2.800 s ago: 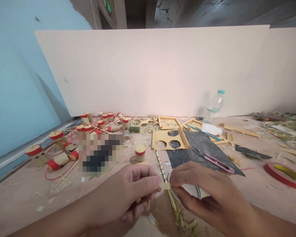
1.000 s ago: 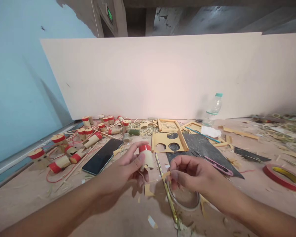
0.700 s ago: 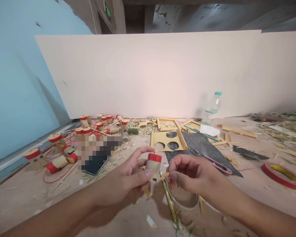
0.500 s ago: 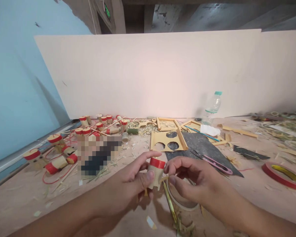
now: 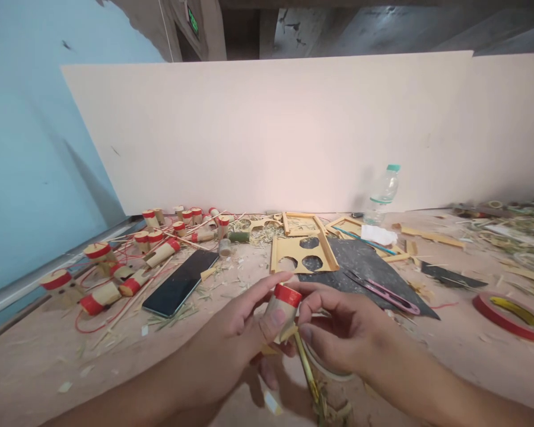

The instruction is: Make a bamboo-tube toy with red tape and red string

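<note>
Head camera view: over a littered table (image 5: 35, 373), the person's left hand (image 5: 238, 329) is wrapped around a short pale cylinder with a red band (image 5: 285, 309), its banded end up and leaning right. In the earliest frame the cylinder stands on the table beyond the hands, which hold a small strip between them; now it is lifted, and a yellowish strip (image 5: 288, 334) sits at its lower end. The right hand (image 5: 345, 323) has its fingers curled at the cylinder's right side; whether they grasp it or the strip cannot be told. Near the table's far edge stands a clear bottle with a turquoise cap (image 5: 385, 188), its contents unclear. Left of it, a shallow card frame (image 5: 286, 225) surrounds straw-like shavings (image 5: 305, 227); just nearer, a card tray (image 5: 293, 245) with round holes partly overlaps a black mat (image 5: 353, 255). More red-banded cylinders (image 5: 100, 298), upright or lying, crowd the table's far left corner and left edge.
</note>
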